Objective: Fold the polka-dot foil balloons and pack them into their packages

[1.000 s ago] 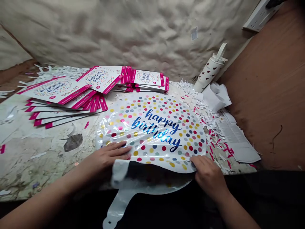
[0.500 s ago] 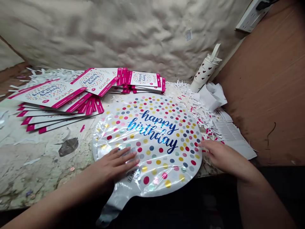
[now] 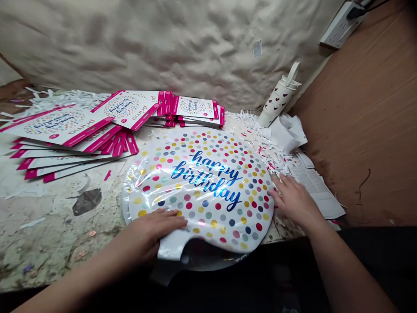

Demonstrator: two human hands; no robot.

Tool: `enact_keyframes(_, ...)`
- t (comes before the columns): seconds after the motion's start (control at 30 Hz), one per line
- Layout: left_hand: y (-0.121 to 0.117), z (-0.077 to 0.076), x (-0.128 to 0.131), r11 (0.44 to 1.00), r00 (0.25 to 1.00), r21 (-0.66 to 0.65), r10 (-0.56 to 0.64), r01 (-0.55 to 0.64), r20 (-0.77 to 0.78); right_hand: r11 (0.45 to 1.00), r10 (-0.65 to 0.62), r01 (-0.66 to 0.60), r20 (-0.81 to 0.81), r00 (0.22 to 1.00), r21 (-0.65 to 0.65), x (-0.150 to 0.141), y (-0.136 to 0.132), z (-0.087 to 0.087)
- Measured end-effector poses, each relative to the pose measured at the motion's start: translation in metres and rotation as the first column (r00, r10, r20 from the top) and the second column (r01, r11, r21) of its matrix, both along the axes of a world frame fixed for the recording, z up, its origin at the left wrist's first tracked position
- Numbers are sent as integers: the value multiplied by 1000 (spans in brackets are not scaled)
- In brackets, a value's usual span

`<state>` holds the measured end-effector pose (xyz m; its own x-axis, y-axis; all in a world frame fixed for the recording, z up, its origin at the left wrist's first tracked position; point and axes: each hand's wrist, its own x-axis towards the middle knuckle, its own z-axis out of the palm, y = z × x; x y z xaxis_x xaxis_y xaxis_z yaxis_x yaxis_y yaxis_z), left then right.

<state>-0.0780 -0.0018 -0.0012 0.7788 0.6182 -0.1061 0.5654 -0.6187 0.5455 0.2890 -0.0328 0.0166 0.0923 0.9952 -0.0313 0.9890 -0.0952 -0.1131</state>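
A flat foil balloon (image 3: 208, 213) with coloured dots and blue "happy birthday" lettering lies at the table's front edge. Its near rim and white tail (image 3: 172, 245) are raised, with another silvery layer (image 3: 211, 261) showing underneath. My left hand (image 3: 161, 228) is at the near left rim, fingers together over the top and the thumb hidden; it appears to grip the balloon there. Beside the right rim, my right hand (image 3: 293, 198) is open with fingers spread, its thumb side close to the balloon's edge.
Pink-and-white printed card packs (image 3: 65, 126) lie fanned at the left, with another stack (image 3: 197, 108) behind the balloon. A white bottle with hearts (image 3: 278, 102) stands at the back right near crumpled paper (image 3: 286, 132), shredded paper (image 3: 244, 124) and printed sheets (image 3: 316, 187).
My left hand has drawn its fingers together, and the balloon's near rim and tail have lifted, exposing the layer below. My right hand has opened and spread its fingers at the right rim.
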Motion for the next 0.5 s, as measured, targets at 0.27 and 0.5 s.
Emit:
enact_keyframes(0.27, 14, 11, -13, 998, 986, -42, -28, 35, 161, 946, 319, -319, -348, 882, 57, -27, -35, -20)
enact_keyframes(0.5, 20, -18, -34, 976, 989, 162, -146, 148, -24, 936, 352, -332, -237, 906, 119, 45, -7, -57)
